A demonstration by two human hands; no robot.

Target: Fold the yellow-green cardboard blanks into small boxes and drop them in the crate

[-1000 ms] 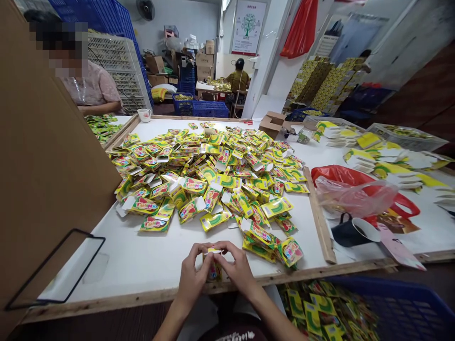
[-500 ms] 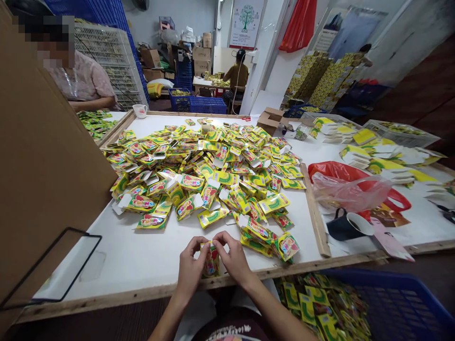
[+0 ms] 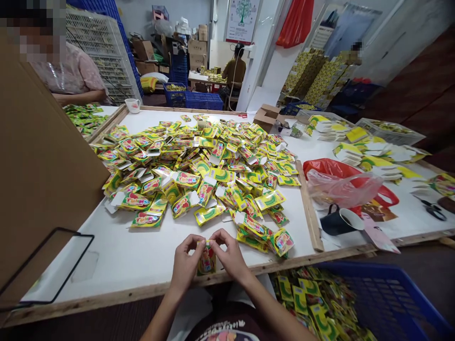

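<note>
Near the table's front edge, a small yellow-green printed box (image 3: 206, 260) stands upright between both hands. My left hand (image 3: 187, 258) pinches its top from the left side. From the right, my right hand (image 3: 227, 253) pinches the same top edge, thumbs almost touching. Beyond the hands spreads a large pile of similar small boxes (image 3: 206, 175), some with white flaps open. A few of them (image 3: 265, 232) lie just right of my right hand.
A brown cardboard sheet (image 3: 46, 156) and a black wire frame (image 3: 73, 265) stand left. Right, past a wooden strip (image 3: 310, 213), are a dark mug (image 3: 337, 222), red bag (image 3: 330, 168) and scissors (image 3: 434, 210). A blue basket (image 3: 401, 293) holds boxes below. A person (image 3: 80, 71) sits left.
The whole view has shifted slightly, with things appearing a little further left and higher. Both hands keep their pinch on the box's top.
</note>
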